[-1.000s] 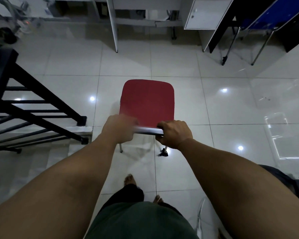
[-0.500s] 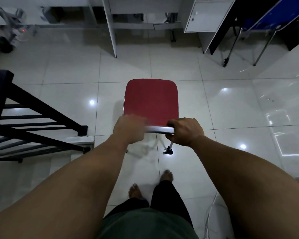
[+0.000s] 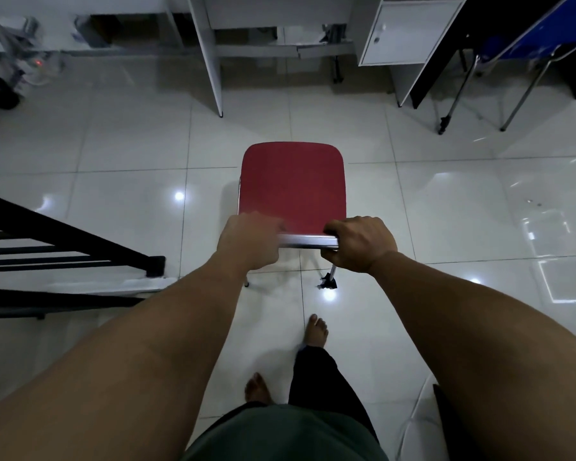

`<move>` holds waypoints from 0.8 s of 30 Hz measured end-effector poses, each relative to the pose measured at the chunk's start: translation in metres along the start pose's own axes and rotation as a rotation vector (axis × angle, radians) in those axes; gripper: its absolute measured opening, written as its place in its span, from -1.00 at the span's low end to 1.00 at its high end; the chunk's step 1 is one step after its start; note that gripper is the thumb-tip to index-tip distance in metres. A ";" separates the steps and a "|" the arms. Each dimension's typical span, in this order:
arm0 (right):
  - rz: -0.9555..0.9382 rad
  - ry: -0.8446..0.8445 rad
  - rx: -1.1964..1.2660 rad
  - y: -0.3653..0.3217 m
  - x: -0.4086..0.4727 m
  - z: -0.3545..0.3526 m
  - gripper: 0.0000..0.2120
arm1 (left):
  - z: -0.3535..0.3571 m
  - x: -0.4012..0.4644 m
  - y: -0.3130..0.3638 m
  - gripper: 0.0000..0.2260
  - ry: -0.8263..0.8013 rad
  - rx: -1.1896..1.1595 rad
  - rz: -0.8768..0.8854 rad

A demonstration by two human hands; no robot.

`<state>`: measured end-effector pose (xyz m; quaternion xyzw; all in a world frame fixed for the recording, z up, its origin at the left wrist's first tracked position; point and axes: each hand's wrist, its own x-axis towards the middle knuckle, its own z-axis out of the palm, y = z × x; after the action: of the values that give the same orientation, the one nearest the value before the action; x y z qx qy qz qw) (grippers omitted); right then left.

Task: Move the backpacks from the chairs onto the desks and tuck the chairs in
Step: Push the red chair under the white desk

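A red-seated chair (image 3: pixel 292 188) with a chrome frame stands on the white tiled floor in front of me, its seat bare. My left hand (image 3: pixel 249 240) grips the left end of the chrome back bar (image 3: pixel 308 241). My right hand (image 3: pixel 361 242) grips the bar's right end. A white desk (image 3: pixel 210 54) stands ahead at the top of the view, its leg panel a little left of the chair. No backpack is visible.
A black stair railing (image 3: pixel 64 241) runs along the left. A white cabinet (image 3: pixel 406 31) stands at the top right beside a blue chair (image 3: pixel 526 34) with chrome legs. Cables and small items (image 3: pixel 20 54) lie at the top left. My bare feet stand behind the chair.
The chair and I have moved forward across the tiles toward the white desk. The railing has slid back on the left. Both hands keep their hold on the back bar.
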<state>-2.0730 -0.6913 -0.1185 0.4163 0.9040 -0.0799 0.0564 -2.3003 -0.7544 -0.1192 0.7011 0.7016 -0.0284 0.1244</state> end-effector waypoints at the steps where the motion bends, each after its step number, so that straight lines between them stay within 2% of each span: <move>1: -0.004 0.002 0.002 0.003 0.005 -0.002 -0.73 | -0.002 0.005 -0.001 -0.64 0.000 0.000 -0.006; 13: -0.093 -0.018 0.027 0.071 0.073 -0.026 -0.73 | -0.020 0.085 0.020 -0.65 -0.010 -0.026 -0.132; 21: -0.099 -0.047 -0.033 0.131 0.105 -0.042 -0.74 | -0.029 0.130 0.055 -0.75 0.020 -0.060 -0.127; 24: -0.127 -0.054 -0.061 0.143 0.119 -0.042 -0.75 | -0.030 0.146 0.055 -0.72 0.031 -0.042 -0.112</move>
<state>-2.0421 -0.5031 -0.1117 0.3537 0.9287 -0.0672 0.0882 -2.2479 -0.6047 -0.1142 0.6583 0.7420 -0.0099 0.1265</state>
